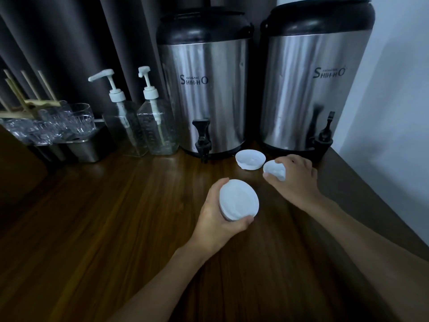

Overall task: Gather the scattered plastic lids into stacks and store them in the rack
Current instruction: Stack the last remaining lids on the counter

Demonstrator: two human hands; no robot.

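Wooden counter (116, 217) bears a loose lid (250, 159) before urns (204, 89) lettered "SHIH-HO".

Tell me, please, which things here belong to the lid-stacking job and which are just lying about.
Job: lid stack in the left hand; lid gripped by the right hand; loose lid on the table.
Lying about: left steel dispenser; right steel dispenser; left pump bottle; right pump bottle; glasses.
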